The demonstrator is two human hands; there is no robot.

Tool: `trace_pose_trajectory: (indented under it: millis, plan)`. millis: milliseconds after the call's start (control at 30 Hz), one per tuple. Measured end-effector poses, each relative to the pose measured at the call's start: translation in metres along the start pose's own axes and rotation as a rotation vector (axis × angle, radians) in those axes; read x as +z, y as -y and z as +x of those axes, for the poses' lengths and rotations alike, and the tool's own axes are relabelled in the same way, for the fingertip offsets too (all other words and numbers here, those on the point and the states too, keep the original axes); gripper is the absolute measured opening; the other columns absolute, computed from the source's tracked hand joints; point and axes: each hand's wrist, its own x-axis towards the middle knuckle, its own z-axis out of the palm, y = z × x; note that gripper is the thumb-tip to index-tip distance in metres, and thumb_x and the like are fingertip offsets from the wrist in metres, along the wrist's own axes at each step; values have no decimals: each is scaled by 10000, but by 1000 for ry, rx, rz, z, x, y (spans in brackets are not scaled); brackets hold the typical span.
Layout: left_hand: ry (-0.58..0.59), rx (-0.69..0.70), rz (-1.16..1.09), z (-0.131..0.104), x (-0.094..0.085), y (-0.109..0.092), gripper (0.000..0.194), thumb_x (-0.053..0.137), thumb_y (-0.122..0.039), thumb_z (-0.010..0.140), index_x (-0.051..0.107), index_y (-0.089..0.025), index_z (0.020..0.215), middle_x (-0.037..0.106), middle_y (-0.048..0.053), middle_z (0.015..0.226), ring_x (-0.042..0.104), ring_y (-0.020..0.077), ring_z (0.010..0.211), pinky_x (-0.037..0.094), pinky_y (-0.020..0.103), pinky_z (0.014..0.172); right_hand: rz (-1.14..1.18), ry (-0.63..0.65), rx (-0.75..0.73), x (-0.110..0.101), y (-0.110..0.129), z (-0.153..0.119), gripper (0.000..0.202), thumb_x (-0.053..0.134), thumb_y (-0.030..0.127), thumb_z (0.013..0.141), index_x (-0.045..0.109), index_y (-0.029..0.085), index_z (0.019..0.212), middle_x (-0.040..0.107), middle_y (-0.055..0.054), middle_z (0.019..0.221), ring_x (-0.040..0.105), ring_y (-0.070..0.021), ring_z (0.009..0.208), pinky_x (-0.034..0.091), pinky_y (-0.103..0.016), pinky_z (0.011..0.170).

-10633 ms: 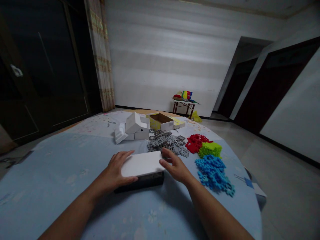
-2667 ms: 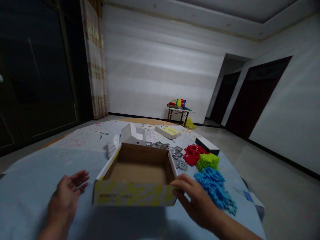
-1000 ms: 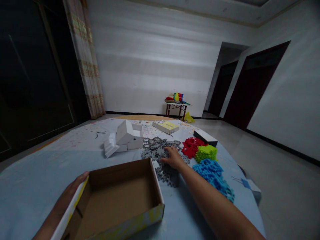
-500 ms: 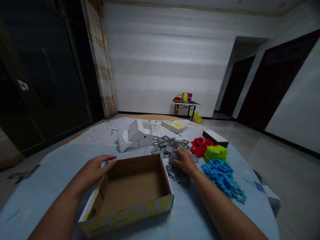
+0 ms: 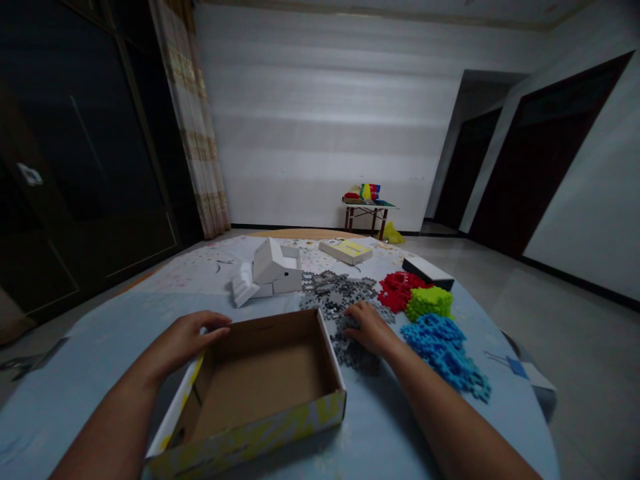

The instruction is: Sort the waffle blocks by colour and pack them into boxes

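Note:
My left hand (image 5: 193, 337) grips the far left corner of an open cardboard box (image 5: 273, 430), thumb and fingers closed about its rim. The box is brown inside, with a yellow and white patterned outer side, and nothing lies in it. Just right of it, my right hand (image 5: 369, 327) reaches down into a heap of grey interlocking plastic pieces (image 5: 340, 293). Its fingers are curled round some of them, and how many is hidden. Beside that hand sit piles of red pieces (image 5: 397, 290), lime green pieces (image 5: 430, 303) and blue pieces (image 5: 440, 350).
White boxes (image 5: 277, 267) stand behind the cardboard box. A flat yellow and white box (image 5: 346, 251) lies further back, and a black and white box (image 5: 427, 272) at the right. All rest on a round table with a pale blue cloth (image 5: 115, 340). A small table (image 5: 371, 205) stands by the wall.
My right hand has sunk slightly lower into the grey heap, with its fingers drawn closer to the pieces. My left hand stays at the box corner. The view has shifted slightly.

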Motion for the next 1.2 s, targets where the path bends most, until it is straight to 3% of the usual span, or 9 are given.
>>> trace_pose_trajectory:
  millis: [133, 233, 367, 500, 667, 800, 900, 1033, 1200]
  plan:
    - [50, 6, -9, 3, 3, 4, 370, 532, -497, 690, 723, -221, 847, 733, 34, 901, 652, 224, 868, 475, 281, 799, 47, 31, -53, -2, 2, 0, 326, 673, 178, 696, 585, 206, 1008, 559, -67, 1034, 485, -226, 998, 372, -310, 825]
    - [23, 9, 18, 8, 4, 4, 369, 532, -504, 681, 726, -227, 829, 736, 35, 899, 652, 233, 876, 473, 284, 797, 141, 15, -69, -6, 2, 1, 296, 654, 154, 699, 590, 194, 985, 586, -59, 995, 520, -211, 951, 390, -304, 813]
    - [0, -3, 26, 11, 5, 5, 379, 525, -506, 682, 721, -229, 852, 734, 37, 921, 650, 235, 889, 470, 287, 800, 314, -214, -47, -23, 11, 3, 263, 641, 193, 725, 579, 169, 979, 599, -66, 982, 538, -208, 937, 407, -328, 827]
    - [14, -14, -4, 10, 5, 2, 398, 506, -512, 666, 719, -221, 834, 736, 40, 898, 653, 240, 863, 476, 292, 783, 541, -394, -50, -49, 45, 4, 276, 651, 307, 739, 577, 191, 978, 611, -41, 949, 564, -196, 892, 443, -335, 791]
    - [14, -17, 3, 10, 6, -2, 408, 486, -506, 667, 710, -211, 837, 734, 45, 897, 652, 239, 864, 478, 287, 771, 614, -361, -200, -57, 102, 8, 287, 681, 302, 730, 604, 207, 990, 609, -39, 965, 567, -177, 904, 453, -332, 814]
    - [-8, 4, -3, 10, 9, 0, 388, 494, -502, 678, 711, -220, 829, 735, 32, 873, 655, 229, 848, 480, 270, 747, 643, -183, -347, -50, 119, 7, 362, 629, 367, 780, 582, 246, 1119, 593, -52, 1080, 557, -172, 977, 456, -334, 849]
    - [-36, -7, -6, 9, 10, 0, 379, 502, -502, 673, 714, -225, 823, 736, 29, 855, 657, 233, 831, 485, 276, 735, 665, -182, -280, -41, 101, 5, 368, 577, 382, 815, 561, 246, 1157, 569, -61, 1145, 560, -168, 983, 479, -314, 810]
    - [-49, -18, -50, 8, 12, 4, 402, 526, -529, 668, 712, -222, 848, 732, 39, 890, 652, 247, 862, 492, 300, 768, 428, -256, -81, -18, 46, 4, 292, 554, 341, 824, 603, 219, 1086, 593, -71, 1106, 523, -201, 1059, 405, -363, 920]
    - [-43, -56, -209, 1, 14, 14, 525, 567, -578, 657, 668, -208, 1015, 691, 70, 1064, 615, 256, 1002, 477, 342, 876, 77, -44, 168, 13, -3, 0, 554, 617, 441, 751, 506, 206, 1240, 495, -117, 1274, 404, -277, 1194, 297, -422, 984]
